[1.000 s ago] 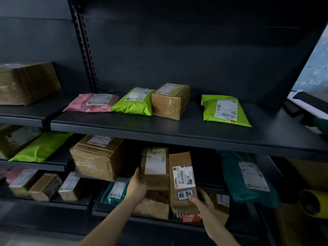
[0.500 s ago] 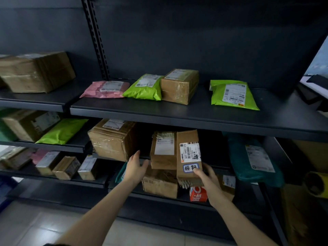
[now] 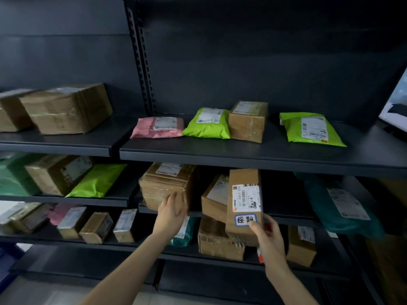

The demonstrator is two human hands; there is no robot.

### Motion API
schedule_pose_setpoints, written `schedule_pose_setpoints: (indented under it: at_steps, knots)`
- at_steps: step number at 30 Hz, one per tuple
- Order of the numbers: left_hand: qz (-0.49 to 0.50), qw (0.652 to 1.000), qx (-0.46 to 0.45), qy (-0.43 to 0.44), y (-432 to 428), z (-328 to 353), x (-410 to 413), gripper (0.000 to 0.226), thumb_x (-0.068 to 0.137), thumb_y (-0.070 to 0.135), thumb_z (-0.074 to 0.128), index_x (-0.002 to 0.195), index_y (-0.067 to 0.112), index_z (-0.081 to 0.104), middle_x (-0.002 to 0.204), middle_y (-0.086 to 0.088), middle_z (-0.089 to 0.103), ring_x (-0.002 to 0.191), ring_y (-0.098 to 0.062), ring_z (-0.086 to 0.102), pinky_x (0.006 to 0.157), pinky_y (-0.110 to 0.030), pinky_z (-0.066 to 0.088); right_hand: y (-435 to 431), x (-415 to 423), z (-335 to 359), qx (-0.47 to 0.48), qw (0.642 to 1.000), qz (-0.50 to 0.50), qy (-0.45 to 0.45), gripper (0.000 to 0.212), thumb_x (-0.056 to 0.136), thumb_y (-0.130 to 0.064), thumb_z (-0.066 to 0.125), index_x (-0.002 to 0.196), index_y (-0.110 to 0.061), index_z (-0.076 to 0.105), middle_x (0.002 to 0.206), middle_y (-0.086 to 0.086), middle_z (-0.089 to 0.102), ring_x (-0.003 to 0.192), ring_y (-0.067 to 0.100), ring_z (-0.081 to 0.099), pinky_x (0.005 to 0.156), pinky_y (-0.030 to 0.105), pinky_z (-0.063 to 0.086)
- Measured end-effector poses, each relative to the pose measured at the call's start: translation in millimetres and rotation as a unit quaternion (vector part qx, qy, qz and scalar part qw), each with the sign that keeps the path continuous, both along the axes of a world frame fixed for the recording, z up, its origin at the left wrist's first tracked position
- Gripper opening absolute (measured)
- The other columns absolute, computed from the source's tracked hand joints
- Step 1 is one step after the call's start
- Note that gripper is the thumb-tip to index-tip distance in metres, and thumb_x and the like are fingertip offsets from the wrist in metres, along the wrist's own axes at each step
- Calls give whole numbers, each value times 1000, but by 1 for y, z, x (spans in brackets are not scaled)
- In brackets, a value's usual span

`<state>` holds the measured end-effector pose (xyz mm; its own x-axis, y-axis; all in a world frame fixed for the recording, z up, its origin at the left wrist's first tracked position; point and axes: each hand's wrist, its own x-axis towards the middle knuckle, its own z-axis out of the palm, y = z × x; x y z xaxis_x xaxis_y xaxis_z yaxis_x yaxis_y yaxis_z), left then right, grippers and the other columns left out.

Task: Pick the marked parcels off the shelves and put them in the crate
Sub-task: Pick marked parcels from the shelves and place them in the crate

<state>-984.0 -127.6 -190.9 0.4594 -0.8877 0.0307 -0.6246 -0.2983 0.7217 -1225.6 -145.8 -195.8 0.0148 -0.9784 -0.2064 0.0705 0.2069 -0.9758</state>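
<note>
A tall brown cardboard parcel (image 3: 243, 179) with a shipping label and a blue-bordered handwritten sticker stands upright at the front of the middle shelf (image 3: 288, 217). My right hand (image 3: 269, 237) grips its lower right corner, thumb just under the sticker. My left hand (image 3: 172, 211) is open, fingers spread, resting against the lower front of a large taped cardboard box (image 3: 164, 186) to the left. A smaller labelled box (image 3: 214, 200) leans behind the marked parcel. No crate is in view.
The top shelf (image 3: 253, 154) carries a pink mailer (image 3: 158, 127), two green mailers (image 3: 208, 124) and a brown box (image 3: 247, 121). A teal bag (image 3: 337, 203) lies at the right. Small boxes (image 3: 97, 226) line the lower left shelf; more boxes (image 3: 218, 238) sit below my hands.
The view has pulled back and tilted up, so the shelves sit lower in frame. The marked parcel has come forward off the shelf in my right hand; my left hand has shifted onto the big box.
</note>
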Motion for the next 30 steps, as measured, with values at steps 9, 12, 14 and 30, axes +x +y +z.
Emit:
schedule_pose_setpoints:
  at_steps: [9,12,14,30]
  knots:
    - [6,1000,-23,11,-12,-5,124,59,94,24,52,145,4,30,147,-17,32,138,-32,26,109,-40,27,83,95,8,18,995,-99,-10,40,80,-11,69,111,-28,50,105,2,55,93,16,51,80,34,42]
    - [5,999,-25,31,-21,-6,145,58,94,24,53,144,3,31,147,-19,32,136,-35,27,110,-43,27,81,128,0,24,996,-88,-26,43,81,-10,68,117,-24,51,112,3,57,95,15,52,74,29,44]
    - [5,998,-28,47,-29,-3,153,59,94,25,52,145,2,30,149,-20,29,137,-36,26,111,-44,26,73,146,-1,36,996,-79,-37,44,80,-14,69,119,-27,51,117,6,57,98,15,55,70,26,45]
    - [34,974,32,220,-59,-5,178,46,82,29,68,121,9,54,122,-20,55,107,-36,54,92,-42,47,36,160,-5,125,989,-57,-60,37,67,-26,79,100,-33,63,119,5,61,109,28,57,101,52,43]
